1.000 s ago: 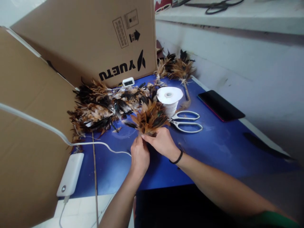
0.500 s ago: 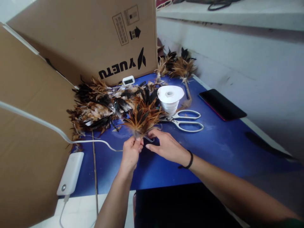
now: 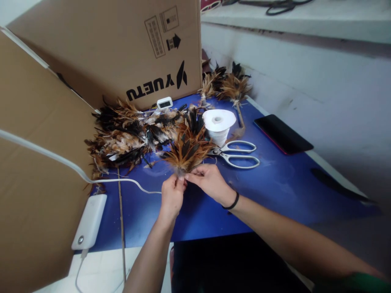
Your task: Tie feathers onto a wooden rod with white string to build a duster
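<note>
A bundle of brown and black feathers (image 3: 187, 150) fans upward, away from me, in front of my body. My left hand (image 3: 172, 195) is closed around its gathered base, thumb on top. At the right side of that base, my right hand (image 3: 210, 183) is closed in a pinch, its thumb tip close to the left thumb. What lies between the right fingers is hidden. Just beyond the bundle are silver scissors (image 3: 241, 160), lying with their handles to the right. A white spool (image 3: 218, 122) of pale ribbon stands behind them.
More feathers (image 3: 122, 140) are heaped at the left, against a large cardboard box (image 3: 106, 53). Feather bundles (image 3: 233, 87) lie at the back right. A black phone (image 3: 284, 133) rests near the right edge of the blue table (image 3: 275, 199). A white power bank (image 3: 89, 221) with cables sits left.
My right thumb and fingers have come together and moved left, in to the bundle's base. The pale strip seen by them is now hidden. Both hands and the bundle have shifted slightly.
</note>
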The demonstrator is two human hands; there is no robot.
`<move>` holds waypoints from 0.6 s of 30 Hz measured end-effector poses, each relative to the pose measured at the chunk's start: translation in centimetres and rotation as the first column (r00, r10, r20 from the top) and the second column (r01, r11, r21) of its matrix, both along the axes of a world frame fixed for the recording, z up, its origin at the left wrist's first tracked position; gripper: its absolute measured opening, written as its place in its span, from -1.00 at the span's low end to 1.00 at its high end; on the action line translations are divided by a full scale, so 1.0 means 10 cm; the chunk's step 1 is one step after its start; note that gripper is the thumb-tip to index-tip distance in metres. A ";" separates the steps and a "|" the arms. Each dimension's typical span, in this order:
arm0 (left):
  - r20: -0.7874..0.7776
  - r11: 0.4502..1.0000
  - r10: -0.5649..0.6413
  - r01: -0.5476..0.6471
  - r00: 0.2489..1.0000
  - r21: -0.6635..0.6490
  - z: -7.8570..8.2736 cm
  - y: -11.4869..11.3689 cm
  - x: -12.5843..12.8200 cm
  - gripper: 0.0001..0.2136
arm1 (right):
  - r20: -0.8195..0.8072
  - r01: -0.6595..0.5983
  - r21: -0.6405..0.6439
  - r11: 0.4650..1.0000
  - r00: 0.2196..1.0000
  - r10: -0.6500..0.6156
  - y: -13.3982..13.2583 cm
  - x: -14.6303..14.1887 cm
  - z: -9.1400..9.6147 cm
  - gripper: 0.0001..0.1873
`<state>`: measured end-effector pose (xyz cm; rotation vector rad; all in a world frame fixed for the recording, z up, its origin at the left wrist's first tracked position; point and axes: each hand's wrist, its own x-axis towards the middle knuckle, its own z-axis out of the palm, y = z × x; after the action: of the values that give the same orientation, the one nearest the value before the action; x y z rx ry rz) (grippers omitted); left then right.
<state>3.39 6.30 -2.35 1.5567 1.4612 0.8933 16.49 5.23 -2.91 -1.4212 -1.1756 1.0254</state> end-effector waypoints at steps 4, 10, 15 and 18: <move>-0.270 0.991 -0.022 0.056 0.963 0.120 0.04 -0.02 0.03 -0.77 | -0.011 0.065 0.023 0.998 0.998 -0.065 -0.04 -0.06 0.03 -0.78; -0.383 0.968 0.050 0.049 0.922 0.245 0.05 -0.07 0.08 -0.80 | 0.010 0.051 0.088 0.995 0.999 -0.052 -0.06 -0.09 0.03 -0.76; -0.391 0.935 0.080 0.066 0.917 0.348 0.05 -0.13 0.11 -0.78 | -0.061 0.084 0.081 0.993 0.995 -0.079 0.01 -0.07 0.01 -0.71; -0.378 0.926 0.075 0.076 0.923 0.369 0.09 -0.16 0.12 -0.78 | -0.101 0.076 0.090 0.993 0.993 -0.066 0.02 -0.06 0.04 -0.73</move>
<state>4.58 4.65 -1.45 2.1174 1.6250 0.9440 15.91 5.41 -2.56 -1.3157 -1.0802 0.9674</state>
